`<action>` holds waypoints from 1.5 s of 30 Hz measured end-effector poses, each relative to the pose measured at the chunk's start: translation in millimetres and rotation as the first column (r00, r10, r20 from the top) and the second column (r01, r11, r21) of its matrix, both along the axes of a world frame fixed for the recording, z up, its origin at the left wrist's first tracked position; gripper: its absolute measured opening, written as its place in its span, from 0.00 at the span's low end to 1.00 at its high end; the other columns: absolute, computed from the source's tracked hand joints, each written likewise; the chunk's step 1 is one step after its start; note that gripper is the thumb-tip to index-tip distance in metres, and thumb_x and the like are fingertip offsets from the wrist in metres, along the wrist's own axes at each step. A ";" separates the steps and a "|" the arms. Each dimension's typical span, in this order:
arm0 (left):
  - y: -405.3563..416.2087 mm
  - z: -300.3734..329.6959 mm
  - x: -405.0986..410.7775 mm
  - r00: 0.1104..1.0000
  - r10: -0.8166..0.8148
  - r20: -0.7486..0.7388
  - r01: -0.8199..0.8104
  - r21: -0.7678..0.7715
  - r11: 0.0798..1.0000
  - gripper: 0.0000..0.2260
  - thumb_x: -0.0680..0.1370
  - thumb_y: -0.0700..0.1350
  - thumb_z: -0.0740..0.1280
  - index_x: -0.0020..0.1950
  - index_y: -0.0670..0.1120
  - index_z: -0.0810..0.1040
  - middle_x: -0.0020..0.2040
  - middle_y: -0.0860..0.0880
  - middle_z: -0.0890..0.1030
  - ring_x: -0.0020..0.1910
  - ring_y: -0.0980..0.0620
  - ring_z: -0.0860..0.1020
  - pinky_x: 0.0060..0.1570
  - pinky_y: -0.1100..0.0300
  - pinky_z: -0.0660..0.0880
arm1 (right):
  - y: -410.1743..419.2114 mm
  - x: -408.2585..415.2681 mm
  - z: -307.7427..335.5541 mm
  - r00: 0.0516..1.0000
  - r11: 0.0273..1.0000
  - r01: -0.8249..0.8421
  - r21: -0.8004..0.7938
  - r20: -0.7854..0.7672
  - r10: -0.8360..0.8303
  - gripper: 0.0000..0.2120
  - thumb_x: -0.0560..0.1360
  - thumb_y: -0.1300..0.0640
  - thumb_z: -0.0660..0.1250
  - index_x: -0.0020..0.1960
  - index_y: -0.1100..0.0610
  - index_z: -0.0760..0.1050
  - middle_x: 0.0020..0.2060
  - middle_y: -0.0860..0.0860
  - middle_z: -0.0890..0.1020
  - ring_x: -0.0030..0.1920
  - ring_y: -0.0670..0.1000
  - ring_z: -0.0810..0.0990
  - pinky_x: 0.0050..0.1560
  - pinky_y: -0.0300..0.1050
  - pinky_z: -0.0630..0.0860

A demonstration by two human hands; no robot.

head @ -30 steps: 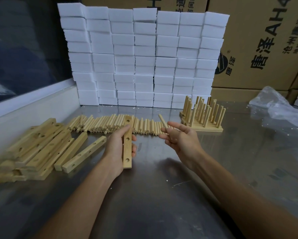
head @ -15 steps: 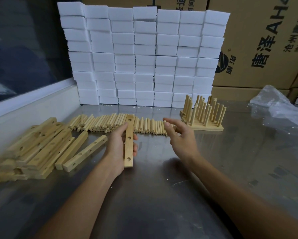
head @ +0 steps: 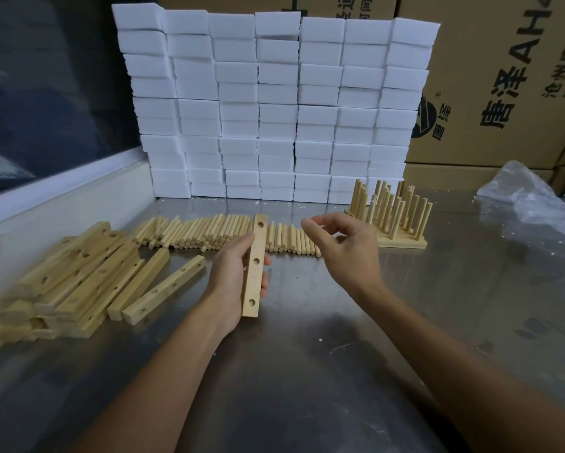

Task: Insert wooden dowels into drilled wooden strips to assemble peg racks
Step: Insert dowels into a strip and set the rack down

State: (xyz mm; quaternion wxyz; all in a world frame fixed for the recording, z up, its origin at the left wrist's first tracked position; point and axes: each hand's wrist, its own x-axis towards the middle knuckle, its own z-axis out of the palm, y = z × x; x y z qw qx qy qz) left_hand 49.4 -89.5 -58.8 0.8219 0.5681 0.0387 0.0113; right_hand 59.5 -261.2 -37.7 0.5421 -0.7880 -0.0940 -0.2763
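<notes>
My left hand (head: pixel 230 277) grips a drilled wooden strip (head: pixel 256 268) with three holes, held lengthwise and pointing away from me above the steel table (head: pixel 307 380). My right hand (head: pixel 346 251) hovers just right of the strip, over the right end of a row of loose wooden dowels (head: pixel 209 235). Its fingers are loosely curled and I see nothing in them. A pile of bare drilled strips (head: pixel 75 282) lies at the left. Finished peg racks (head: pixel 393 220) with upright dowels stand at the back right.
A wall of stacked white foam blocks (head: pixel 274 109) stands behind the dowels. Cardboard cartons (head: pixel 509 76) fill the back right, with a crumpled clear plastic bag (head: pixel 529 201) in front of them. A raised ledge (head: pixel 62 204) runs along the left.
One second ago my right hand held a dowel near the strip. It then dipped to the dowel row and now hovers with no dowel visible. The left hand and strip barely moved.
</notes>
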 end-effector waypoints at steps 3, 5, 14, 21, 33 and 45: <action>-0.8 -0.2 -0.3 1.000 -0.004 0.014 0.004 0.023 1.000 0.12 0.81 0.53 0.62 0.50 0.45 0.77 0.33 0.48 0.79 0.24 0.50 0.73 0.22 0.61 0.68 | 2.4 0.3 2.4 1.000 0.999 -0.017 -0.044 0.016 0.018 0.08 0.73 0.42 0.71 0.45 0.46 0.83 0.39 0.43 0.82 0.43 0.48 0.80 0.47 0.62 0.78; -2.8 0.8 -1.4 0.999 -0.003 0.033 0.002 0.035 0.999 0.11 0.81 0.52 0.62 0.52 0.45 0.77 0.33 0.47 0.79 0.24 0.50 0.73 0.22 0.60 0.68 | 2.8 1.2 3.4 0.998 0.997 -0.027 -0.073 0.046 0.031 0.06 0.75 0.47 0.71 0.47 0.48 0.83 0.39 0.44 0.82 0.41 0.48 0.80 0.45 0.59 0.78; -12.9 8.4 -12.8 0.990 -0.065 0.126 0.058 0.060 0.996 0.10 0.82 0.48 0.64 0.53 0.59 0.84 0.35 0.47 0.79 0.29 0.49 0.76 0.25 0.58 0.72 | 11.9 -8.0 11.5 0.959 0.927 -0.010 -0.374 0.260 0.115 0.08 0.77 0.54 0.71 0.51 0.58 0.83 0.43 0.47 0.84 0.39 0.44 0.79 0.40 0.45 0.78; -16.5 13.0 -17.3 0.986 -0.075 0.151 0.065 0.070 0.995 0.14 0.82 0.46 0.64 0.45 0.62 0.86 0.33 0.49 0.79 0.25 0.49 0.74 0.23 0.59 0.70 | 11.9 -8.5 14.7 0.947 0.882 0.041 -0.470 0.300 0.116 0.07 0.76 0.56 0.72 0.51 0.57 0.83 0.44 0.49 0.83 0.41 0.47 0.82 0.40 0.51 0.79; -16.9 6.9 -12.5 0.975 -0.010 0.222 -0.037 0.203 0.978 0.11 0.82 0.45 0.65 0.62 0.52 0.82 0.37 0.50 0.82 0.23 0.52 0.70 0.20 0.61 0.63 | 8.0 -8.2 17.3 0.932 0.746 0.158 -0.647 0.347 0.103 0.10 0.79 0.54 0.67 0.51 0.59 0.82 0.44 0.52 0.82 0.44 0.55 0.81 0.37 0.55 0.78; -23.2 6.9 -15.5 0.942 -0.008 0.334 -0.112 0.338 0.934 0.15 0.83 0.44 0.63 0.70 0.50 0.77 0.34 0.52 0.75 0.25 0.52 0.66 0.21 0.63 0.63 | 9.4 -5.4 21.0 0.993 0.933 0.012 -0.360 0.114 0.031 0.05 0.75 0.56 0.72 0.43 0.57 0.84 0.32 0.51 0.84 0.33 0.51 0.82 0.38 0.50 0.78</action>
